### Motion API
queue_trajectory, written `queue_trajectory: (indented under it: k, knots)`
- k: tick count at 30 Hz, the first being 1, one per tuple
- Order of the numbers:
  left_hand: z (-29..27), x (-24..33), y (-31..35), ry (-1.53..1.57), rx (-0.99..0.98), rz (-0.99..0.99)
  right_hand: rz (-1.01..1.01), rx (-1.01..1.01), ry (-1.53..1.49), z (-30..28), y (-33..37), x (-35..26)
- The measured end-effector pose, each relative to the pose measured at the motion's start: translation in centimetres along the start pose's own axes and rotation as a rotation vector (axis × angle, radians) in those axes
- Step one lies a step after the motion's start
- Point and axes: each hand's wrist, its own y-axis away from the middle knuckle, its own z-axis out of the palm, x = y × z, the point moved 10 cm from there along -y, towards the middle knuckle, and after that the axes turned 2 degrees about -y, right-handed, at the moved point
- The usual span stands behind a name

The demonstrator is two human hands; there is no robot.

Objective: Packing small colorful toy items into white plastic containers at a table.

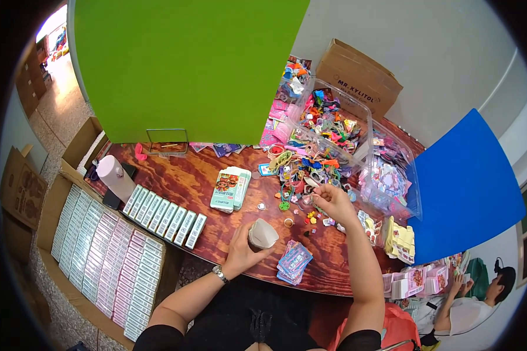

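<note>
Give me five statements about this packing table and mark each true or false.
1. The left hand holds a small open box. True.
2. The right hand rests flat on the stack of cards. False: it reaches at the pile of colourful trinkets.
3. A row of white boxes lies on the wooden table. True.
4. The clear bins are empty. False: filled with toys.
5. The pink bottle lies toppled. False: upright.

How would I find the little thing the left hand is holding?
Start at the dark wooden table and go to its near edge, right of the row of slim white boxes. There the left hand grips a small open box, plain beige, unlike its printed neighbours.
</note>
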Motion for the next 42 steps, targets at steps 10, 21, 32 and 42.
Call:
queue_trajectory:
  k: [10, 21, 32, 42]
  knots:
    - [1.4, -1.1, -1.8, -0.102, 0.005, -0.104, -0.042, -0.220, -0.321, 3.8, 2.9, -7.7]
    - [0.5, -0.1, -1.4, -0.058, 0.010, -0.107, 0.135, -0.297, -0.450, 10.1, 3.8, -5.1]
    - [-1.7, -1.4, -0.7, -0.177, 0.086, -0.064, 0.074, -0.083, -0.283, 7.3, 2.8, 0.9]
    - [-1.4, 0.8, -0.6, -0.090, -0.009, -0.021, 0.030, -0.163, 0.288, 6.1, 9.7, 4.0]
